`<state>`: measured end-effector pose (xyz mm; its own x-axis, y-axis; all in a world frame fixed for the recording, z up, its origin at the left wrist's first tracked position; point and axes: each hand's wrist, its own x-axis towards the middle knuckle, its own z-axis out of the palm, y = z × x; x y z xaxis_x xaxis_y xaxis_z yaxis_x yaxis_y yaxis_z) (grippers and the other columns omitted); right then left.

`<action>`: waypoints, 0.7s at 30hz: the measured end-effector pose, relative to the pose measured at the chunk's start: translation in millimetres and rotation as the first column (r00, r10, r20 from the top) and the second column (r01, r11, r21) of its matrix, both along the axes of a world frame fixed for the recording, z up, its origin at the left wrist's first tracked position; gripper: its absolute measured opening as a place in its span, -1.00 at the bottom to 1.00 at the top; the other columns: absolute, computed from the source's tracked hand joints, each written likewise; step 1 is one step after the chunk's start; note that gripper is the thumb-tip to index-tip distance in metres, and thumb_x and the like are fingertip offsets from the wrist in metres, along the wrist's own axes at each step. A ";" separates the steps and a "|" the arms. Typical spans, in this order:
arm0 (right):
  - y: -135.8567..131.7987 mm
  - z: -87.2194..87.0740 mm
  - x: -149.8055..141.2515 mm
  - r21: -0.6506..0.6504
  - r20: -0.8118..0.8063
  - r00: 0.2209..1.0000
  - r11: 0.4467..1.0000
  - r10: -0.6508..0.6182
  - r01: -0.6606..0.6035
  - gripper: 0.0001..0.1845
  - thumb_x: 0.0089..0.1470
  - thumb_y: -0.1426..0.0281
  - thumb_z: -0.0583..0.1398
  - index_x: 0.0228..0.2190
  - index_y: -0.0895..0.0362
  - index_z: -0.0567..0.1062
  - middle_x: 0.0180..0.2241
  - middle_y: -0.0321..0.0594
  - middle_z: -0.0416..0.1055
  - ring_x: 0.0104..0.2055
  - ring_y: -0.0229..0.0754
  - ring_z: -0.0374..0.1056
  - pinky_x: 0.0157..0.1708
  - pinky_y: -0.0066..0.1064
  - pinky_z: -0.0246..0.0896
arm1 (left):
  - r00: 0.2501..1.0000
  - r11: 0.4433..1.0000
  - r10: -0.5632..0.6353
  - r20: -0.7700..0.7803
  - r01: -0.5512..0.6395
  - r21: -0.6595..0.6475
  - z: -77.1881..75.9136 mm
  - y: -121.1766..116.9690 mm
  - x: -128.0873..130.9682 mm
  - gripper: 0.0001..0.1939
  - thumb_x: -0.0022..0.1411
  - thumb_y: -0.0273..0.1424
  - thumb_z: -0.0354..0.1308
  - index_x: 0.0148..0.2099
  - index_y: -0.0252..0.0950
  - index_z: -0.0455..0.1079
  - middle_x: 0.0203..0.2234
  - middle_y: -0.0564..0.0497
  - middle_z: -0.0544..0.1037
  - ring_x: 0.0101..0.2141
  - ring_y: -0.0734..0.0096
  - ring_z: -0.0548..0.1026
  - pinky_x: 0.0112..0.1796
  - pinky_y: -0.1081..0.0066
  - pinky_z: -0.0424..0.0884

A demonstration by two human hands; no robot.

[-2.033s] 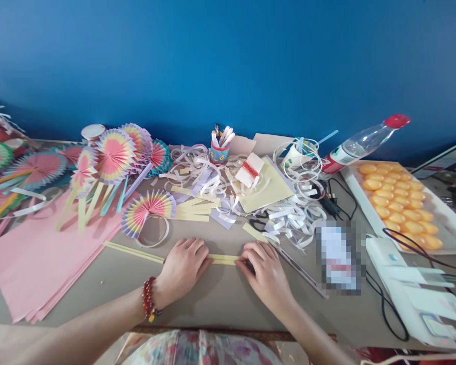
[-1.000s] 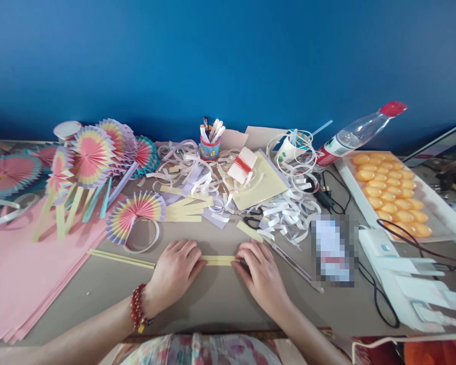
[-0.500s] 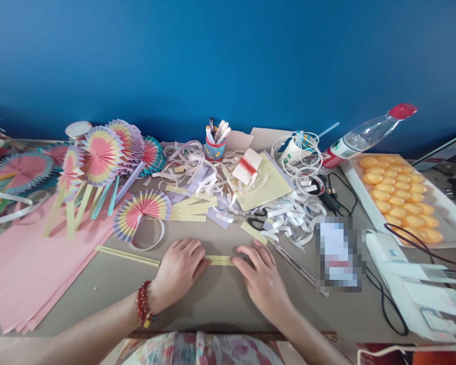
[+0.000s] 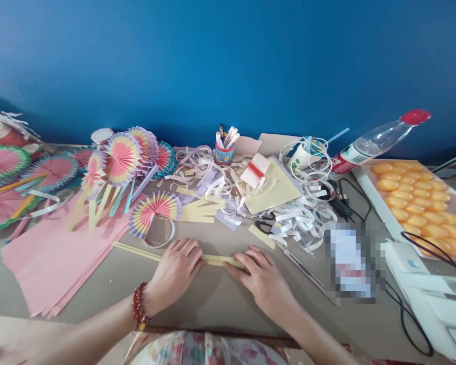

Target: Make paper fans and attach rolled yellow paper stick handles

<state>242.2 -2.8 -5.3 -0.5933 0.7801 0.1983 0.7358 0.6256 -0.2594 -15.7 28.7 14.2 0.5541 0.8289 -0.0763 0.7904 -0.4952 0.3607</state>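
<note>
A long pale yellow paper strip (image 4: 217, 260) lies across the table in front of me, creased along its length. My left hand (image 4: 180, 268) presses on its middle, fingers close together and thumb pointing right. Further along, my right hand (image 4: 260, 274) holds the strip's right part between thumb and fingertips, with its end hidden under the fingers. The strip's left part sticks out beyond my left hand. Just behind it rest a folded paper fan (image 4: 155, 213) in purple, yellow and pink, and a white paper ring (image 4: 171, 230).
Pink paper sheets (image 4: 61, 258) and finished fans (image 4: 122, 159) lie at left. Paper scraps (image 4: 300, 223), a pen cup (image 4: 224, 153) and scissors (image 4: 264, 225) are behind my hands. A utility knife (image 4: 304, 268), blurred phone (image 4: 351, 263), bottle (image 4: 368, 144) and tray (image 4: 361, 175) stand at right.
The view has turned slightly left, so the things on the table appear further right. My right hand still grips the strip, its fingers drawn a little closer over it; my left hand stays on it.
</note>
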 end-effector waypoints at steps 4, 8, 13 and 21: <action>0.5 -1.4 2.4 0.015 -0.012 0.999 0.999 0.030 -0.030 -0.60 0.29 0.51 0.09 0.05 -0.09 0.49 -0.09 -0.24 0.48 -0.07 -0.07 0.30 0.20 -0.09 0.05 | 0.996 0.998 0.061 0.062 -0.060 -0.019 -1.2 -3.9 -9.6 -0.81 0.45 -0.40 -0.03 -0.25 -0.28 0.34 -0.27 -0.02 0.44 -0.23 0.25 0.40 -0.18 0.22 0.27; 1.3 -3.9 4.6 0.008 -0.009 0.999 0.999 0.039 -0.039 -0.58 0.29 0.51 0.09 0.08 -0.12 0.47 -0.09 -0.25 0.49 -0.07 -0.08 0.30 0.21 -0.07 0.02 | 0.992 0.995 0.099 0.077 -0.098 -0.006 -4.3 -5.6 -8.7 -0.83 0.42 -0.42 -0.01 -0.26 -0.27 0.33 -0.28 -0.01 0.43 -0.24 0.25 0.40 -0.18 0.22 0.26; 0.6 -6.6 5.2 0.015 -0.005 0.999 0.999 0.033 -0.033 -0.60 0.26 0.49 0.13 0.05 -0.12 0.48 -0.09 -0.25 0.49 -0.07 -0.08 0.30 0.21 -0.07 0.02 | 0.990 0.992 0.125 0.070 -0.126 0.014 -5.3 -5.5 -7.2 -0.86 0.40 -0.41 0.03 -0.27 -0.27 0.32 -0.30 -0.01 0.43 -0.25 0.25 0.40 -0.20 0.22 0.25; 1.3 -3.8 4.4 0.022 -0.032 0.999 0.999 0.033 -0.032 -0.57 0.29 0.53 0.05 0.05 -0.10 0.49 -0.10 -0.25 0.48 -0.08 -0.09 0.29 0.21 -0.09 0.01 | 0.986 0.986 0.160 0.043 -0.162 0.050 -2.1 -8.0 -9.0 -0.87 0.38 -0.44 0.02 -0.28 -0.27 0.31 -0.32 0.00 0.41 -0.27 0.26 0.39 -0.20 0.22 0.24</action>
<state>246.6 -1.5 -9.1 -0.6115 0.7558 0.2342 0.7062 0.6548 -0.2692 -24.7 20.7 12.2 0.4152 0.9097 -0.0110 0.8471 -0.3821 0.3694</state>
